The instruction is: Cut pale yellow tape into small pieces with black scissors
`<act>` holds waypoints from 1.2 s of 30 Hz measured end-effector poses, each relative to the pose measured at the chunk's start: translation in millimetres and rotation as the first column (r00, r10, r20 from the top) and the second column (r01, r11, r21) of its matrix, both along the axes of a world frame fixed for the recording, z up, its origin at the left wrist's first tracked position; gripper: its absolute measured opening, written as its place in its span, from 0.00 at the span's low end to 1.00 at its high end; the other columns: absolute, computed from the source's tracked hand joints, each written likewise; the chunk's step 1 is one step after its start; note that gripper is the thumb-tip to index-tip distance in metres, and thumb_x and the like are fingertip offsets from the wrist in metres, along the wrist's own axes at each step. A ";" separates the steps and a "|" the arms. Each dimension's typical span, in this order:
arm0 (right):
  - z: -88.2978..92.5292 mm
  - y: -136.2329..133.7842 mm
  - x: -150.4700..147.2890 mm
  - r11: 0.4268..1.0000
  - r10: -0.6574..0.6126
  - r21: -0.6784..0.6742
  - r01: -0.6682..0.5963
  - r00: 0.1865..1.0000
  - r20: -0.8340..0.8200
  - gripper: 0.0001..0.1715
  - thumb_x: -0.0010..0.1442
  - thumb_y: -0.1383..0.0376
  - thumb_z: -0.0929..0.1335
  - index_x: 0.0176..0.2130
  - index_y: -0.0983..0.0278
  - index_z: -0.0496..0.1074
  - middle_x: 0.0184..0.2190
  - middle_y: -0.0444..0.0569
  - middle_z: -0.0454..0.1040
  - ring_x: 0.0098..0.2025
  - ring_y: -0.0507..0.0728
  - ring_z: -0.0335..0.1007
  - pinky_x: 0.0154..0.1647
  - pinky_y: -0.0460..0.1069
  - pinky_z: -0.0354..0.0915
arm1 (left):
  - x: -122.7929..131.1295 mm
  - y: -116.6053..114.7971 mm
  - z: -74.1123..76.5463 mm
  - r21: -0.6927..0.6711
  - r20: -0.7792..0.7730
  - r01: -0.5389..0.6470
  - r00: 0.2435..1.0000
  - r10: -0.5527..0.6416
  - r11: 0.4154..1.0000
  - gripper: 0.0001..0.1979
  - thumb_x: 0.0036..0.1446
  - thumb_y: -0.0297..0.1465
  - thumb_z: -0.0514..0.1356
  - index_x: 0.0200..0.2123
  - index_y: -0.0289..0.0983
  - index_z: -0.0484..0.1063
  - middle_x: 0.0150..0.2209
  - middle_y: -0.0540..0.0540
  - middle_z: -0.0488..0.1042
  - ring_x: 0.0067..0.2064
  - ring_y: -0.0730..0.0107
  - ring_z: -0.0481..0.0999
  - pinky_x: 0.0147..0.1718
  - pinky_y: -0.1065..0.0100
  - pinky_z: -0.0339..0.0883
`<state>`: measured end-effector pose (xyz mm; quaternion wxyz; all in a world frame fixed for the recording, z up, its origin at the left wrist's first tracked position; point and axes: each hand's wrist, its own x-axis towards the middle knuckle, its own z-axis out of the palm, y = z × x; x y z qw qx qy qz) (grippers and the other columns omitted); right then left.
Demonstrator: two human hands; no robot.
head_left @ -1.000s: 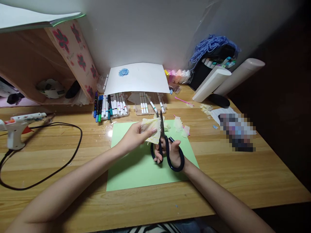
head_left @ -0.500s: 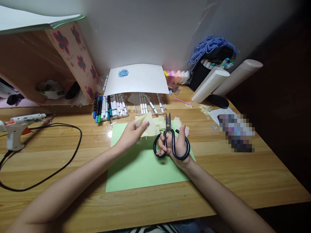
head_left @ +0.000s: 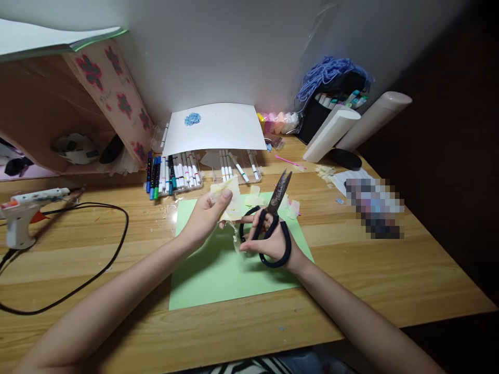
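My left hand [head_left: 203, 218] pinches a pale yellow piece of thin, crinkled paper [head_left: 231, 196] between thumb and fingers. A narrow ragged strip [head_left: 236, 240] hangs below it, close to the thumb of my right hand; whether the thumb touches it I cannot tell. Black-handled scissors [head_left: 277, 200] hang around my right hand [head_left: 275, 243], blades nearly together and pointing up and away. Both hands are above a light green sheet [head_left: 218, 283]. Yellow scraps [head_left: 255, 196] lie at the sheet's far edge, with more scraps [head_left: 290, 208] beyond the scissors.
At left are a glue gun [head_left: 23, 213] and its looped cord [head_left: 127, 223]. Several markers [head_left: 183, 171] lie in cases under a white sheet [head_left: 218, 130] with a blue patch. Two pale cylindrical containers [head_left: 331, 135] and a black pen holder [head_left: 310, 119] stand back right, near a blurred object [head_left: 372, 208].
The scissors have turned, their tips swinging right, and my right thumb has moved left toward the paper. A thin strip now hangs below the yellow paper. The view has shifted slightly.
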<state>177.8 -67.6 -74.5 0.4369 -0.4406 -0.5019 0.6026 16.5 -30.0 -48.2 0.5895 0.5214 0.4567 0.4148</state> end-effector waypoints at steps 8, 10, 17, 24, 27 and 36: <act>-2.9 4.7 -10.9 0.997 0.082 -0.010 -0.083 0.993 -0.086 0.23 0.40 0.64 0.76 0.27 0.61 0.58 0.28 0.44 0.77 0.22 0.49 0.66 0.24 0.46 0.63 | -1.3 3.0 -4.5 -0.033 -0.028 -0.101 0.995 0.100 0.994 0.20 0.52 0.48 0.58 0.26 0.36 0.67 0.19 0.54 0.64 0.19 0.80 0.60 0.17 0.75 0.52; -6.2 4.3 -13.3 0.999 0.033 -0.016 -0.034 0.994 -0.104 0.28 0.36 0.63 0.78 0.28 0.61 0.57 0.33 0.45 0.77 0.20 0.48 0.63 0.23 0.46 0.62 | 0.4 2.3 -4.8 -0.005 -0.026 -0.113 0.993 0.113 0.994 0.20 0.52 0.48 0.58 0.26 0.36 0.67 0.20 0.53 0.66 0.20 0.79 0.62 0.18 0.75 0.54; -13.7 -13.4 -35.8 0.993 -0.007 -0.114 0.000 0.998 -0.061 0.33 0.30 0.64 0.79 0.31 0.60 0.58 0.20 0.37 0.68 0.21 0.51 0.67 0.25 0.47 0.64 | 8.0 -5.7 -9.6 0.239 -0.187 -0.338 0.904 0.384 0.911 0.15 0.56 0.43 0.57 0.26 0.38 0.66 0.17 0.55 0.61 0.18 0.78 0.59 0.17 0.72 0.50; -19.5 -11.7 -41.5 0.984 -0.178 -0.032 0.178 0.984 0.001 0.20 0.43 0.63 0.74 0.28 0.61 0.60 0.23 0.39 0.66 0.22 0.50 0.67 0.25 0.47 0.67 | 6.5 -2.2 -11.9 0.325 -0.292 -0.292 0.873 0.389 0.899 0.16 0.57 0.41 0.56 0.24 0.37 0.65 0.21 0.51 0.64 0.24 0.75 0.60 0.22 0.70 0.53; -19.2 -8.5 -37.5 0.986 -0.147 -0.077 0.145 0.989 -0.016 0.22 0.41 0.62 0.76 0.29 0.62 0.61 0.22 0.39 0.68 0.23 0.52 0.70 0.24 0.48 0.69 | 4.0 2.4 -11.0 0.313 -0.272 -0.292 0.884 0.380 0.904 0.15 0.58 0.40 0.55 0.23 0.37 0.63 0.20 0.53 0.61 0.23 0.75 0.58 0.22 0.70 0.53; -3.9 -8.7 -32.2 0.983 -0.153 -0.097 0.157 0.987 0.052 0.23 0.40 0.59 0.76 0.28 0.63 0.62 0.19 0.37 0.66 0.19 0.50 0.68 0.23 0.47 0.69 | 2.1 7.6 -13.4 0.272 -0.203 -0.339 0.895 0.398 0.901 0.15 0.56 0.40 0.57 0.23 0.37 0.65 0.19 0.53 0.61 0.22 0.77 0.57 0.20 0.71 0.51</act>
